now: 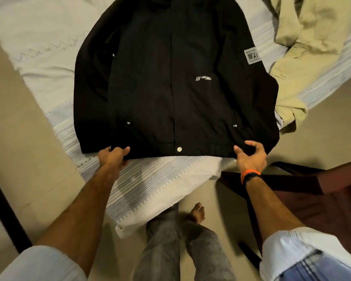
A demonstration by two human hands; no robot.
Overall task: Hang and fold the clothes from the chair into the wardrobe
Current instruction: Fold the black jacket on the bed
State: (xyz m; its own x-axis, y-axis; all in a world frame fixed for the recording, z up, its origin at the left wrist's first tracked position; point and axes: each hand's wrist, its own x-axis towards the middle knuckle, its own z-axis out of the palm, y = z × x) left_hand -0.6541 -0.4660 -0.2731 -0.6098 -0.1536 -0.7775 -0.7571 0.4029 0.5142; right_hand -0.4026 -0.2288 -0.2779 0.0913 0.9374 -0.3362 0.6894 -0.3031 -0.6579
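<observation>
Jacket: a black jacket [170,82] lies front up and spread flat on the bed [39,37], its hem toward the person at 6 o'clock, collar away at 12.
Left hand: the left hand [112,156] grips the hem at its 7 o'clock corner, fingers curled round the edge.
Right hand: the right hand [250,155] pinches the hem at the 5 o'clock corner between thumb and curled fingers; an orange and black wristband [250,176] sits on that wrist.
Beige garment: a beige garment [304,37] lies crumpled on the bed at 2 o'clock, just beside the jacket's sleeve.
Chair: a dark wooden chair [312,191] stands at 4 o'clock, near the bed corner.
</observation>
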